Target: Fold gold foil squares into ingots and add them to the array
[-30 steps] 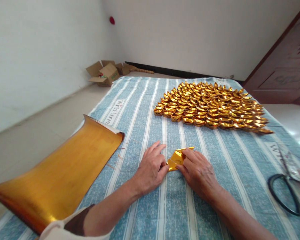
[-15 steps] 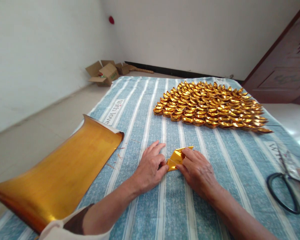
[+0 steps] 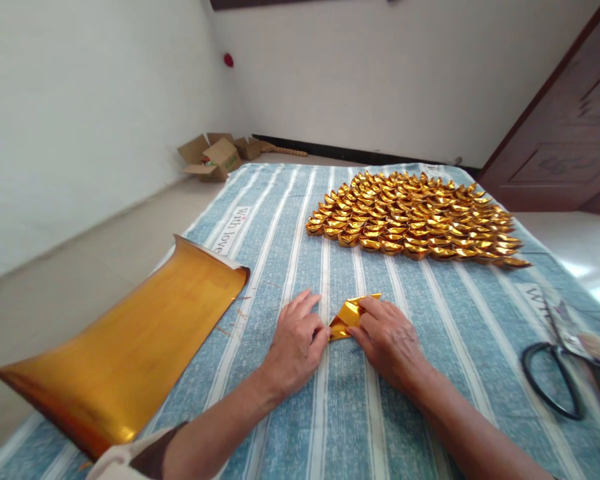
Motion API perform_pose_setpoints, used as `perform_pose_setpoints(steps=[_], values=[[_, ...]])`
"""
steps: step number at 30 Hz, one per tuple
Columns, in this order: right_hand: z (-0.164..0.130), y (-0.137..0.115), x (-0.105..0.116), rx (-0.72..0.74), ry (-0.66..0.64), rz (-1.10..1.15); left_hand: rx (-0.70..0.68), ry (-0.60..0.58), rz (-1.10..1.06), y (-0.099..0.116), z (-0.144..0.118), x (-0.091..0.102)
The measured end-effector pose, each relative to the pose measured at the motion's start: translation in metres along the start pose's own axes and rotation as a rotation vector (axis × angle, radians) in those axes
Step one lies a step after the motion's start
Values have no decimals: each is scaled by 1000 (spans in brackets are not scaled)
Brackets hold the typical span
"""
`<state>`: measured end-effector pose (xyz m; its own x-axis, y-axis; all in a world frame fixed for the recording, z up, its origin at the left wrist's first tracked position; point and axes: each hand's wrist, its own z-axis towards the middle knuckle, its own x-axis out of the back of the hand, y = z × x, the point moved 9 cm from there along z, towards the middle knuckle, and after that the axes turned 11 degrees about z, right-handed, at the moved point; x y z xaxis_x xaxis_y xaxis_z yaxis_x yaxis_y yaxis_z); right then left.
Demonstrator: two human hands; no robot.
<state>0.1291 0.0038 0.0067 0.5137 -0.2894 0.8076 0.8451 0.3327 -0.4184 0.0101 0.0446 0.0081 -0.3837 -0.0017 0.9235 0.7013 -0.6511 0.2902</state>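
Observation:
A small folded piece of gold foil paper (image 3: 347, 313) lies on the striped cloth between my hands. My right hand (image 3: 387, 337) grips its right side, thumb at the lower edge and curled fingers on the upper part. At its left corner, the thumb and index finger of my left hand (image 3: 296, 340) close on the tip, while the other fingers stretch forward over the cloth. Beyond my hands stand many folded gold paper ingots (image 3: 415, 217), packed in tight rows. To the left rests a large curling stack of gold foil sheets (image 3: 130, 333).
Black-handled scissors (image 3: 553, 380) lie at the right beside a brownish item, cut off by the frame. Thin scraps are scattered near the foil stack. A blue-and-white striped cloth (image 3: 275, 267) covers the table. Open cardboard boxes (image 3: 213, 159) sit on the floor behind.
The view has tilted up and shifted slightly. Both hands stay on the folded foil paper, and its left flap now looks folded over a little more.

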Motion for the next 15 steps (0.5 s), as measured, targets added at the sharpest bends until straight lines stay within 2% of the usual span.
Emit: perform_pose_setpoints(steps=[8,15], values=[[0,1,1,25,24,-9,49,84,61,1,-6,-1],[0,2,-2,21,-1,-27,68,52,72,1,-5,-2]])
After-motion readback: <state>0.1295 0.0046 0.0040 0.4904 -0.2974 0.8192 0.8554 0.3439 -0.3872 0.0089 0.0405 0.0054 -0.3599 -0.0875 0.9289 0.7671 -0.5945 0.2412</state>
